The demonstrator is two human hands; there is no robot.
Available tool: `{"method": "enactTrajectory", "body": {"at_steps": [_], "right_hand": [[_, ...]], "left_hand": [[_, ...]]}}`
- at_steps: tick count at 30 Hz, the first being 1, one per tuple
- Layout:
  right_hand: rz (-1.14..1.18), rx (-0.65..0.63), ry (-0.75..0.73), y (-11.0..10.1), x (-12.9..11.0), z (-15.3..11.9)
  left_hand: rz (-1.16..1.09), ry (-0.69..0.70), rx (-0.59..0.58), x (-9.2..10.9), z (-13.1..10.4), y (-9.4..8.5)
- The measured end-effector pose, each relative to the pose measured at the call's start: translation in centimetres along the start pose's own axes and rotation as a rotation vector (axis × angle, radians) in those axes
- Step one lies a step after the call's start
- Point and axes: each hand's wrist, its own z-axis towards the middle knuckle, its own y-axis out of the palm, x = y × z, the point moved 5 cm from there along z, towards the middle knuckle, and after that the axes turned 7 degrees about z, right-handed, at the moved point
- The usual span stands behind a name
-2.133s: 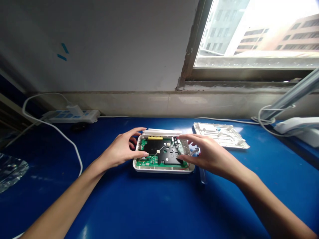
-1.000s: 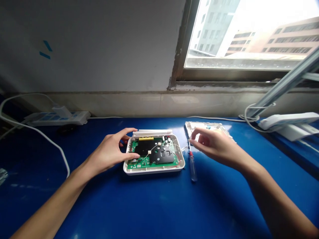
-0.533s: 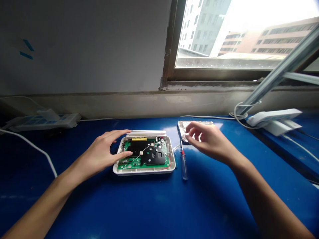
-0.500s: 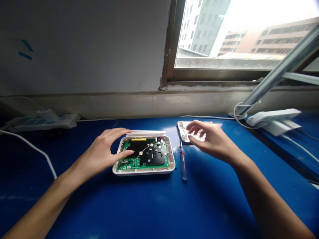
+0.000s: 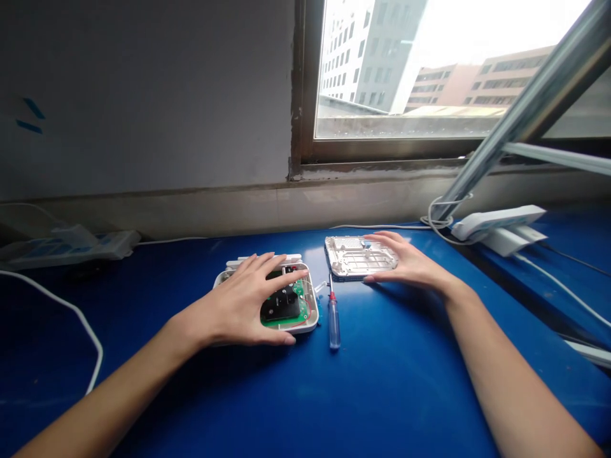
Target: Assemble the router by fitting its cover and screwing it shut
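A white plastic housing [image 5: 312,321] lies open-side up on the blue table, with a green circuit board [image 5: 302,310] and black plates [image 5: 282,306] inside. My left hand [image 5: 241,299] spreads flat across it, fingers apart, hiding its left half; the thumb reaches past its front edge. To the right, a white plastic cover [image 5: 356,257] lies with its ribbed inner side up. My right hand [image 5: 410,261] spans the cover's right end, thumb at the front edge and fingers at the back. Between housing and cover lies a screwdriver [image 5: 334,324] with a clear handle and red collar.
White power strips stand at the left [image 5: 112,248] and the right [image 5: 501,222]. A metal pole [image 5: 477,159] slants down to the table, with a white cable [image 5: 436,221] wound round its foot. Behind are a wall and a window [image 5: 363,70].
My left hand has moved right, from the housing's left side to over its middle. My right hand has come down from above the cover to its right end. The view has shifted slightly.
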Motion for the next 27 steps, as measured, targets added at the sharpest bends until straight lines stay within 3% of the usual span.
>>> {"method": "enactTrajectory", "body": {"at_steps": [6,11,13,17,20,23,24,27], "right_hand": [[-0.053,0.087,-0.001,-0.6,-0.6,0.0],[0.124,0.233,0.003,-1.3,-0.7,0.0],[0.191,0.302,-0.004,-1.5,-1.6,-0.1],[0.296,0.374,-0.148,-0.7,-7.2,-0.4],[0.443,0.247,-0.229,1.7,-13.6,-0.3],[0.517,0.098,-0.260,4.6,-19.5,0.1],[0.519,0.078,-0.277,5.4,-21.0,0.3],[0.514,0.018,-0.260,7.5,-23.7,1.1]], "left_hand": [[-0.006,-0.027,0.044,-0.1,0.1,0.7],[-0.085,-0.070,0.029,-0.1,-0.1,0.1],[-0.181,-0.115,0.072,-0.7,-0.5,-0.5],[-0.597,-0.193,0.247,-2.6,-1.6,-0.9],[-1.016,-0.134,0.348,-3.6,-2.3,-0.3],[-1.157,-0.031,0.425,-3.8,-3.2,0.0],[-1.185,-0.053,0.451,-4.0,-3.6,0.1],[-1.300,-0.114,0.564,-4.5,-5.0,0.3]]}}
